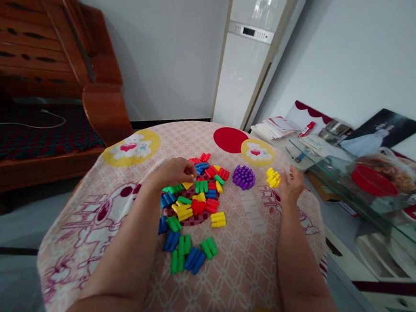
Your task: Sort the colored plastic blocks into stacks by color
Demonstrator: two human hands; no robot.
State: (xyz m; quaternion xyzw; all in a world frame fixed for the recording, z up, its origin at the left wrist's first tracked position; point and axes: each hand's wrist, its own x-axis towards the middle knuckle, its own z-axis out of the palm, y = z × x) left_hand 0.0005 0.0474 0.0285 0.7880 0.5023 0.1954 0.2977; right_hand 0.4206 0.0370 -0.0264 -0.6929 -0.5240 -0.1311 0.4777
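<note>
Our left hand [174, 170] reaches in at the left edge of a spread of colourful plastic pieces [198, 207], its fingers curled downward; we cannot tell whether they grip the yellow piece beside the fingertips. Our right hand [292, 185] is at the far right of the bench, thumb and forefinger apart, just beside a small knobbly yellow cluster [273, 177]. Between the hands, nearer the right one, sits a rounded purple cluster [244, 177] of closely set knobs.

The spread lies in the middle of the bench [242, 274], in red, yellow, green and blue, some pieces overlapping. Many look like short tubes joined side by side (rather like stubby fingers). On the side nearest us, blue and green ones lie more loosely.

A pale pink patterned cloth with cartoon bears covers the rounded bench. Beyond it, a carved wooden settee [103, 95] stands on the left and a tall white unit [241, 72] straight ahead. On the right are stacked papers [275, 127], a glass shelf [336, 178] and a red bowl [373, 181].
</note>
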